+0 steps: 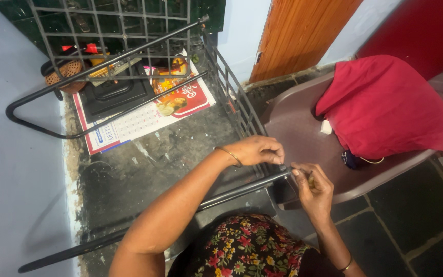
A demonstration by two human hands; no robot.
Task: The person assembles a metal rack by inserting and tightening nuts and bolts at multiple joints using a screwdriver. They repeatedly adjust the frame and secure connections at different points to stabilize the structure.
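Left hand (256, 150) pinched, fingers together, at the black metal rack (242, 189) bar; right hand (315, 189) fingers clamped on a small thin object (309, 177), beside the brown plastic chair (303, 138).

Two hands (283, 169), perhaps one chair (303, 138)

Looking like a home corner: wooden door (303, 36) at 1 o'clock, plastic chair (303, 133) holding red cloth (385, 105) at 3, calendar (144, 115) lying at 11.
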